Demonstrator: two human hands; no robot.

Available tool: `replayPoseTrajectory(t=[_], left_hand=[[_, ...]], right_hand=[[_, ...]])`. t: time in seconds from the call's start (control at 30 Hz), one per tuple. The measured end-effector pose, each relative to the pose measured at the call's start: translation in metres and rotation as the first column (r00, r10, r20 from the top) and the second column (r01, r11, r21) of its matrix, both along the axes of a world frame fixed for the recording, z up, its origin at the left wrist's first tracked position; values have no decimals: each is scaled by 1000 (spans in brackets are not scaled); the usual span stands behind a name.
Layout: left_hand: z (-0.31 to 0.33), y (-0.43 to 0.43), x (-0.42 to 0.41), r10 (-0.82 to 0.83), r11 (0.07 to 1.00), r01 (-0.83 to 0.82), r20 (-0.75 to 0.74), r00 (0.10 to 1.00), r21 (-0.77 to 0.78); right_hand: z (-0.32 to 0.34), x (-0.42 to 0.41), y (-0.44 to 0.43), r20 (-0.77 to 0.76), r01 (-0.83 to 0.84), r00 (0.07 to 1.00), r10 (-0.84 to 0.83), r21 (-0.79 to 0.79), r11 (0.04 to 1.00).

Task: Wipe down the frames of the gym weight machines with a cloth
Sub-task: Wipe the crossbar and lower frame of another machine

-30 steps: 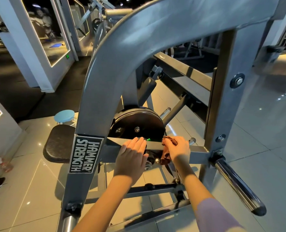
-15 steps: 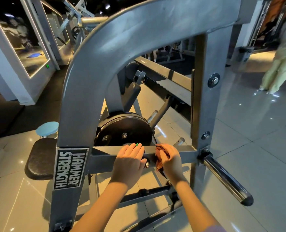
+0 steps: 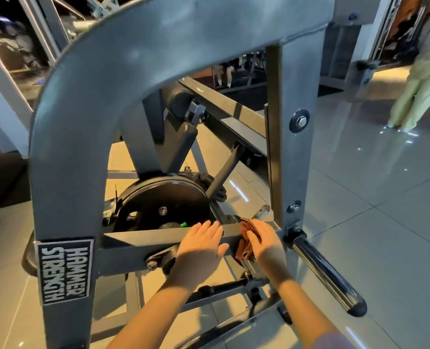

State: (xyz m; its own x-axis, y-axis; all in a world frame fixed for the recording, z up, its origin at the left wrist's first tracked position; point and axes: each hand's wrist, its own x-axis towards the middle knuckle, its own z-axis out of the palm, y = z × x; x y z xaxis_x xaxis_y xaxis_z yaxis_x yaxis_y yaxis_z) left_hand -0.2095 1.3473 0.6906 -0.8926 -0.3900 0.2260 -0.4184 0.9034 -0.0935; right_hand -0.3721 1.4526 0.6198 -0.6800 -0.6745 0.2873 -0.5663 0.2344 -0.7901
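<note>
On the lower crossbar (image 3: 138, 241) of the grey Hammer Strength machine frame (image 3: 158, 46), my left hand (image 3: 200, 244) lay flat, fingers straight, holding nothing; my right hand (image 3: 265, 241) sat just beside it, fingers curled over a bunched brown cloth (image 3: 244, 245), holding it against the bar near the right upright; cloth draped over the bar's top and front face; black weight plate (image 3: 163, 197) behind the crossbar; chrome weight peg (image 3: 327, 275) projecting from the upright at my right; person in pale green trousers (image 3: 420, 91) well apart on the tiled floor.
</note>
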Motion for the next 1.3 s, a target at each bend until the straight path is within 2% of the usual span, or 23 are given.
replayPoseTrajectory(t=[0.17, 0.23, 0.33, 0.4, 0.47, 0.57, 0.6, 0.67, 0.8, 0.87, 0.97, 1.07, 1.17, 1.23, 1.3], left_hand=[[11, 14, -23, 26, 996, -40, 157, 987, 83], [11, 14, -29, 48, 995, -63, 184, 982, 76], [8, 16, -37, 50, 991, -75, 212, 976, 113], [4, 18, -43, 40, 993, -65, 229, 973, 102], [0, 18, -50, 23, 994, -48, 242, 970, 99], [-5, 23, -60, -22, 996, -1, 246, 969, 91], [-7, 24, -63, -38, 997, 20, 236, 971, 79], [-11, 28, -69, -81, 995, 66, 216, 973, 76], [-24, 34, -85, -156, 983, 129, 223, 962, 132], [-30, 36, -96, -237, 964, 203, 201, 951, 175], [-35, 49, -113, -285, 955, 266, 163, 945, 130], [-43, 62, -131, -370, 921, 336, 176, 912, 197], [-46, 70, -152, -386, 921, 372, 139, 912, 116], [-47, 72, -164, -390, 921, 385, 201, 899, 66], [-51, 71, -173, -342, 938, 347, 240, 909, 20]], right_hand=[[15, -20, -4, 3, 98, 995, -99, 111, 989], [19, -19, -5, -30, 66, 998, -61, 195, 979], [12, -15, 14, -58, 11, 998, -5, 101, 995], [5, -20, 37, -155, 67, 987, -43, 155, 986], [2, -29, 61, -192, 222, 966, -172, 279, 934], [-10, -52, 89, -276, 412, 900, -336, 295, 862], [-13, -58, 95, -295, 441, 890, -348, 360, 822], [-20, -67, 104, -266, 440, 898, -352, 514, 736], [-29, -73, 120, -223, 389, 920, -322, 618, 684], [-34, -65, 127, -257, 366, 931, -261, 635, 680], [-39, -69, 124, -262, 353, 935, -239, 628, 693], [-39, -78, 105, -213, 309, 950, -227, 563, 766], [-37, -87, 93, -185, 290, 957, -225, 520, 804], [-33, -84, 106, -152, 247, 969, -195, 564, 788], [-38, -75, 132, -190, 259, 964, -184, 531, 807]])
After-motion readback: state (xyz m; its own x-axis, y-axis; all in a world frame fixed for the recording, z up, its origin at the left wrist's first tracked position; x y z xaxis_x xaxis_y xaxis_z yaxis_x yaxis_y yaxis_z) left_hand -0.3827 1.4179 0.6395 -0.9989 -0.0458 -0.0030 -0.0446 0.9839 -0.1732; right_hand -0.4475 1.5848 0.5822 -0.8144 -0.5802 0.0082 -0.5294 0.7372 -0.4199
